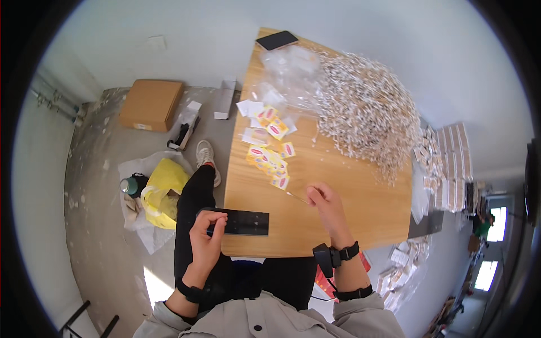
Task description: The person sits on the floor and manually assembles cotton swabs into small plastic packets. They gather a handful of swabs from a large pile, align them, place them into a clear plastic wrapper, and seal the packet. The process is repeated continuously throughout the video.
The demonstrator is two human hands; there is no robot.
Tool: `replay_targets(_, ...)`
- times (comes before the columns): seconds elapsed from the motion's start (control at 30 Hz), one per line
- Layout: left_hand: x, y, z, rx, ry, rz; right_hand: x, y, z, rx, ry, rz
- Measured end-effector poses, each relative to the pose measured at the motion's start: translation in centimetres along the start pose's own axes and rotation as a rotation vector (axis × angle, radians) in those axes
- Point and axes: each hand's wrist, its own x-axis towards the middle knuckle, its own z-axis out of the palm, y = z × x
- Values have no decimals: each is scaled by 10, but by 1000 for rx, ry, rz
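**A:** ok so you've got a single cotton swab (298, 198) pinched in your right hand (325, 205), thumb and fingertips narrow on the stick. It's on your side of the swab heap (369, 107), off to the left. Any tips?

**B:** I'd keep that pinch light, the stick looks thin enough to bend if you squeeze. Stay off the white tip too, since cotton should fluff or pick up dirt pretty easily. You've got it aimed clear of your fingers, so that's good imo.

**A:** What about your left hand (208, 228)?

**B:** Fingers are curled in over one end of the smooth black slab (248, 223), nearer you than the heap and well left of it. Can't tell if you're gripping it or just resting there. If you want it steady, I'd press flat rather than pinch the edge.

**A:** And the other stuff?

**B:** Left of the heap, a bit nearer you, are thin yellow-and-white cards (270, 160), flat, rectangular, overlapping, so they'd likely slide if you brush them. Right up against the heap's left side is crumpled clear plastic (290, 70), shiny and floppy. The heap itself is a bristly tangle of pale sticks on a smooth wood-grain worktop (355, 219), so go gently around its edge.
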Motion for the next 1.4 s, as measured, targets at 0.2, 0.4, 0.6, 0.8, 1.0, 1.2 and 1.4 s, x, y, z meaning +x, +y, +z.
replay_targets(0.2, 8, 1, -15, -3, 50, -18, 94, -57, 80, -591, 130, -650)
replay_targets(0.4, 18, -3, -23, -13, 85, -58, 145, -42, 95, -991, 50, -904)
replay_targets(0.6, 21, -8, -25, -16, 77, -50, 124, -34, 70, -793, 164, -800)
replay_targets(0.8, 19, -4, -16, -48, 29, -27, 80, -39, 45, -212, 233, -294)
replay_targets(1.0, 11, 12, 8, -270, -122, -181, 5, -53, 48, 389, 134, -9)
replay_targets(1.2, 7, 19, 35, -808, -352, -717, -63, -27, 84, 529, -15, 153)
replay_targets(1.4, -5, 9, 24, -558, -345, -512, -79, 11, 58, 241, -79, 98)
